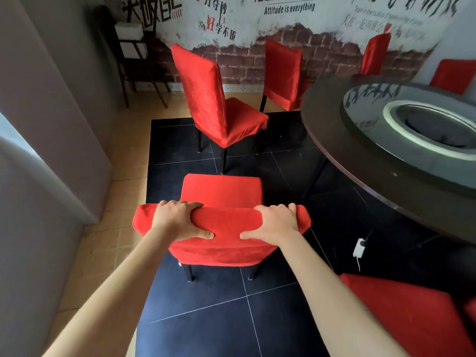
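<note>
Both hands grip the chair (221, 191) by its backrest top, left hand (177, 219) and right hand (277, 221) apart for balance (thumbs nearer the person), likely to steer it toward the table (334, 140) on the right.

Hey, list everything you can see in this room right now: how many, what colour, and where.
held chair: one, red cover, straight ahead, closest
other chairs: five, red covers, four around the table's far side, one at lower right
round table: one, dark brown, right
glass turntable: one, reflective, on the table
rack: one, dark, far left corner, holding white boxes
power adapter: one, white, corded, on the black floor near the table
wall mural: one, brick pattern with slogans, far wall
left hand: grips the held chair's backrest top
right hand: grips the same backrest top
</note>
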A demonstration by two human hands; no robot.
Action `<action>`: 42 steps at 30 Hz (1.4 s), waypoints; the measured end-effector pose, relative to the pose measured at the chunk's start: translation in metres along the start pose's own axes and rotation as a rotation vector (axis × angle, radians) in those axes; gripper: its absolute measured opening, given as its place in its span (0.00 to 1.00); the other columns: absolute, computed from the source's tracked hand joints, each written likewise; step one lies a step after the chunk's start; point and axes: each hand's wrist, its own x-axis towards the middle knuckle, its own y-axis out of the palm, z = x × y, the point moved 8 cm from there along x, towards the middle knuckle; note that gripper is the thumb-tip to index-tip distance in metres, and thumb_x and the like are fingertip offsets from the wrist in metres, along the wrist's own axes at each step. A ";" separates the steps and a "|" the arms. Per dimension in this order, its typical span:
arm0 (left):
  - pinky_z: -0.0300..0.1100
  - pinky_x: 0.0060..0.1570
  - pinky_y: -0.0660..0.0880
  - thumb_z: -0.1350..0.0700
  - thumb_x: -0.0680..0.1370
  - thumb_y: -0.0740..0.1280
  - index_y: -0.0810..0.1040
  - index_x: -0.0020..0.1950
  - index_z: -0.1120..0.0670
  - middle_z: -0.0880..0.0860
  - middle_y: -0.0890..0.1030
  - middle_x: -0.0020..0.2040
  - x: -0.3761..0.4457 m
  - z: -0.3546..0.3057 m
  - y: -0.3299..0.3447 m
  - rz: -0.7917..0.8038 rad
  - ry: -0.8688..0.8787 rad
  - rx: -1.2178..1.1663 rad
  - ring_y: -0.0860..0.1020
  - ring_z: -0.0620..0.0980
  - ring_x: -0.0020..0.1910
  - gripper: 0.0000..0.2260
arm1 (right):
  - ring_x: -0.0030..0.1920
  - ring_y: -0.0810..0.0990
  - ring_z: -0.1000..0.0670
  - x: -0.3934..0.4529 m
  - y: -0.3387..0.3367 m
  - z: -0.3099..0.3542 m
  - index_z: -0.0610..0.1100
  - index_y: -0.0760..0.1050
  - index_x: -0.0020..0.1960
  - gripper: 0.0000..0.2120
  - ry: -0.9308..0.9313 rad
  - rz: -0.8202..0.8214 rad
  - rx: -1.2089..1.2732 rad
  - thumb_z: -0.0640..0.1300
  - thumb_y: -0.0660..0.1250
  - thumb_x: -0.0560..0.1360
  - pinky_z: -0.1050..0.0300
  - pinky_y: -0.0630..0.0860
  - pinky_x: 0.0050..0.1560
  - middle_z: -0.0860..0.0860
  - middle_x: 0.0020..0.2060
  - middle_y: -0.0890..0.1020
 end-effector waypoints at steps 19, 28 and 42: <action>0.44 0.58 0.64 0.18 0.50 0.57 0.71 0.64 0.34 0.40 0.80 0.57 -0.047 0.037 0.000 0.010 0.318 0.083 0.75 0.47 0.58 0.45 | 0.57 0.76 0.46 -0.110 0.026 0.069 0.56 0.72 0.64 0.49 0.331 -0.080 0.004 0.84 0.54 0.53 0.45 0.60 0.58 0.51 0.51 0.82; 0.45 0.60 0.63 0.17 0.50 0.54 0.67 0.69 0.35 0.42 0.78 0.62 0.004 0.036 -0.013 -0.031 0.402 0.082 0.73 0.49 0.61 0.49 | 0.58 0.76 0.45 -0.080 0.013 0.062 0.56 0.72 0.65 0.54 0.420 -0.075 0.015 0.85 0.49 0.49 0.44 0.61 0.58 0.52 0.52 0.81; 0.45 0.58 0.63 0.17 0.49 0.55 0.72 0.65 0.34 0.41 0.80 0.57 0.094 0.040 -0.025 -0.004 0.500 0.088 0.73 0.48 0.58 0.47 | 0.56 0.76 0.45 -0.005 0.002 0.058 0.57 0.74 0.63 0.57 0.484 -0.110 -0.024 0.87 0.43 0.46 0.44 0.63 0.55 0.51 0.51 0.82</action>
